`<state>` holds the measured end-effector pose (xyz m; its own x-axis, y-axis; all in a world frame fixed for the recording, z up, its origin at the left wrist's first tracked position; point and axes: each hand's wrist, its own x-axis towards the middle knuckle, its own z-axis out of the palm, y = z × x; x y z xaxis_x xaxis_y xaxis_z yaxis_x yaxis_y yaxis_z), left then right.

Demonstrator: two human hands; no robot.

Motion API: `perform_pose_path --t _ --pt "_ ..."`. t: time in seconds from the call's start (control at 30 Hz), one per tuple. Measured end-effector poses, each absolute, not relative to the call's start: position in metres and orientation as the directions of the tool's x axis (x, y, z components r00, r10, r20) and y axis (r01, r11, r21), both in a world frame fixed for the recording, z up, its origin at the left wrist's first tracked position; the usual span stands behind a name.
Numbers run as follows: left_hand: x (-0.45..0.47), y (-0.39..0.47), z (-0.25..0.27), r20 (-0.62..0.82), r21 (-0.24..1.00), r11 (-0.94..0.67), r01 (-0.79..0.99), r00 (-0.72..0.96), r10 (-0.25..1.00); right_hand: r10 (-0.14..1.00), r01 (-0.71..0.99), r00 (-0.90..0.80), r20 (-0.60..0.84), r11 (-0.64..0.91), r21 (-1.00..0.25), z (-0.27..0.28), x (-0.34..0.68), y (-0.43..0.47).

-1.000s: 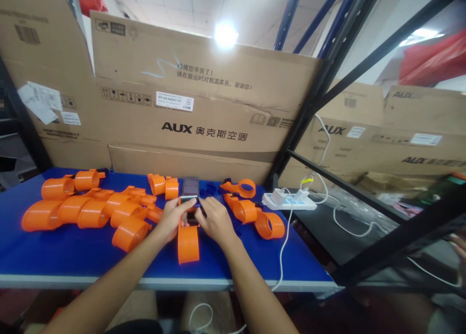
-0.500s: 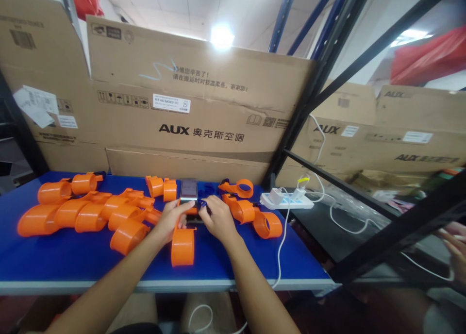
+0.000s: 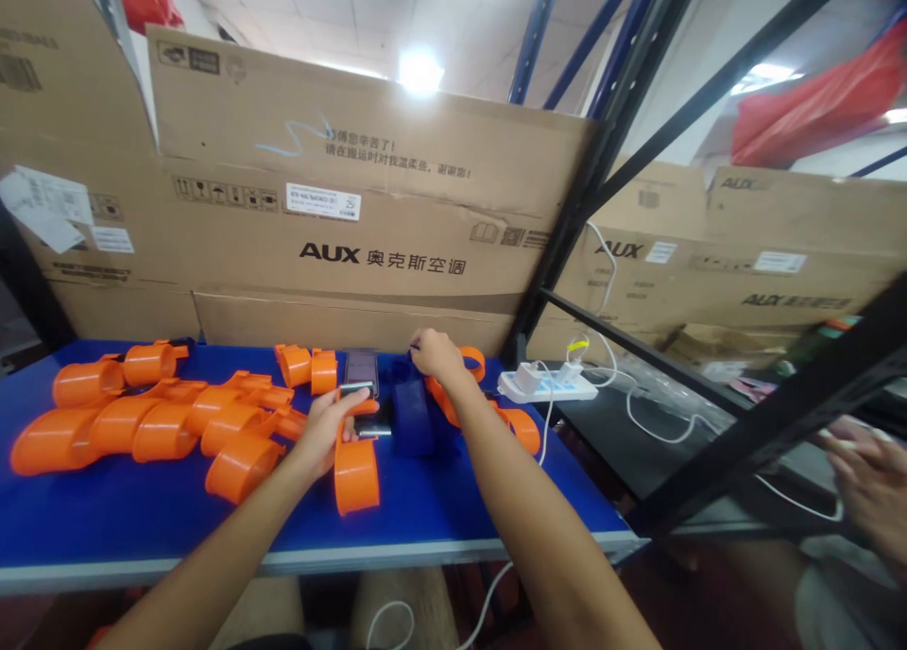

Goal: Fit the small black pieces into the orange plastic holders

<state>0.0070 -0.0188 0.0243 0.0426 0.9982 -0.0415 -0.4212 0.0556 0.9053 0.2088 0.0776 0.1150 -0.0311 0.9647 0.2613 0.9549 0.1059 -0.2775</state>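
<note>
My left hand [image 3: 327,431] is closed around an orange plastic holder with a ring-shaped cup [image 3: 356,477], its thumb on top. Silvery flat ends [image 3: 373,431] jut out beside the fingers. My right hand [image 3: 435,355] is raised farther back, fingers pinched at the top of a dark blue strap [image 3: 412,412]. The strap is smeared by motion, and its lower end is not clear. Behind the left hand lies a dark flat phone-like device [image 3: 362,368]. More orange ring holders [image 3: 242,466] lie to the left, and others [image 3: 522,431] are partly hidden behind my right forearm.
A white power strip [image 3: 545,384] with plugs and white cables sits at the table's right end. Cardboard [image 3: 397,206] stands along the back of the blue table [image 3: 298,527]. A black rack post [image 3: 567,215] rises at right, and another person's hand [image 3: 868,475] shows beyond it.
My right hand has moved up and away from the left hand, drawing the dark blue strap with it. The left hand stays on the orange holder. The view has shifted slightly.
</note>
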Motion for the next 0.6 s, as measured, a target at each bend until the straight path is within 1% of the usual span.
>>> perform_pose_path --t 0.17,0.27,0.33,0.37,0.43,0.5,0.57,0.6 --pt "0.008 -0.021 0.025 -0.039 0.903 0.054 -0.426 0.045 0.998 0.981 0.956 -0.073 0.179 0.12 -0.269 0.1 0.213 0.097" --pt "0.009 -0.023 0.025 -0.043 0.91 0.059 -0.41 0.05 0.998 0.976 0.949 -0.086 0.202 0.141 -0.281 0.1 0.215 0.095" --pt "0.01 -0.023 0.024 -0.043 0.913 0.059 -0.404 0.048 0.998 0.965 0.938 -0.117 0.236 0.185 -0.294 0.104 0.216 0.088" --pt "0.01 -0.023 0.024 -0.042 0.912 0.056 -0.406 0.044 0.998 0.955 0.926 -0.148 0.256 0.226 -0.304 0.107 0.216 0.083" --pt "0.01 -0.022 0.024 -0.038 0.909 0.048 -0.415 0.032 0.999 0.915 0.872 -0.259 0.309 0.36 -0.333 0.111 0.214 0.068" --pt "0.01 -0.02 0.023 -0.041 0.902 0.05 -0.429 0.029 0.999 0.793 0.713 -0.449 0.412 0.596 -0.37 0.111 0.209 0.05" --pt "0.01 -0.02 0.024 -0.046 0.889 0.056 -0.454 0.033 0.998 0.664 0.552 -0.58 0.472 0.746 -0.373 0.108 0.202 0.032" --pt "0.009 -0.02 0.025 -0.046 0.883 0.054 -0.465 0.029 0.999 0.616 0.494 -0.628 0.476 0.788 -0.368 0.105 0.199 0.025"
